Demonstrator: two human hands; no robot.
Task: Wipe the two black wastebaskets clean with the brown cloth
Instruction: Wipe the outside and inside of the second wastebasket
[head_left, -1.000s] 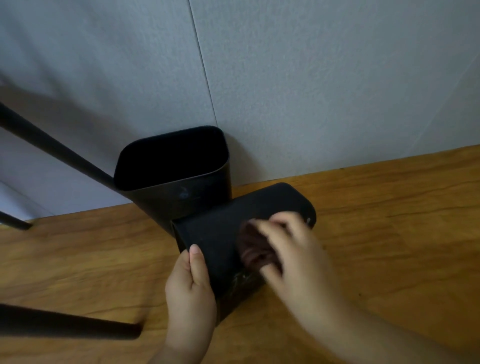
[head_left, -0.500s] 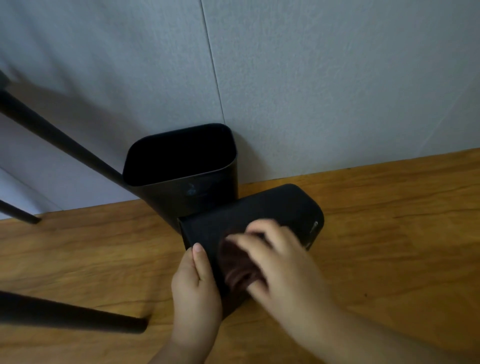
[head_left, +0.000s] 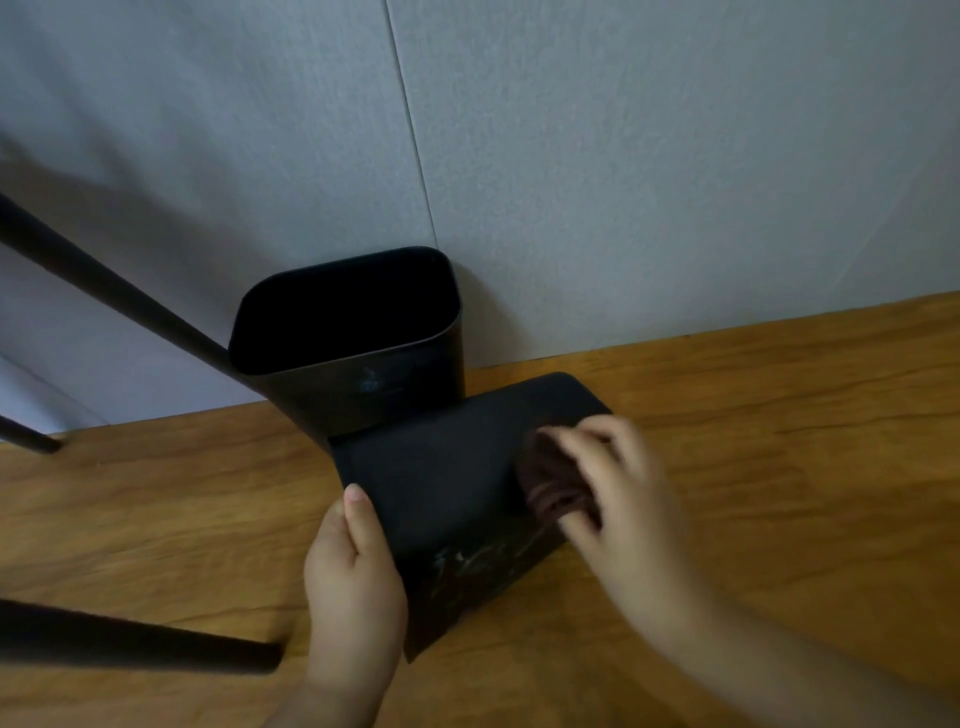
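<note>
The right hand (head_left: 618, 493) grips the bunched brown cloth (head_left: 550, 483) and has slid it from the middle to the right side of the lying wastebasket (head_left: 441, 478), so that side is getting wiped. The left hand (head_left: 353, 571) still holds its near left edge. White marks stay near the front. The upright wastebasket (head_left: 363, 384) waits behind on the wooden floor (head_left: 779, 415).

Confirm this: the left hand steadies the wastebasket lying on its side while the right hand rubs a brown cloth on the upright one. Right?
Not quite. In the head view the right hand presses the brown cloth on the tipped wastebasket that the left hand steadies; the upright wastebasket is untouched.
</note>
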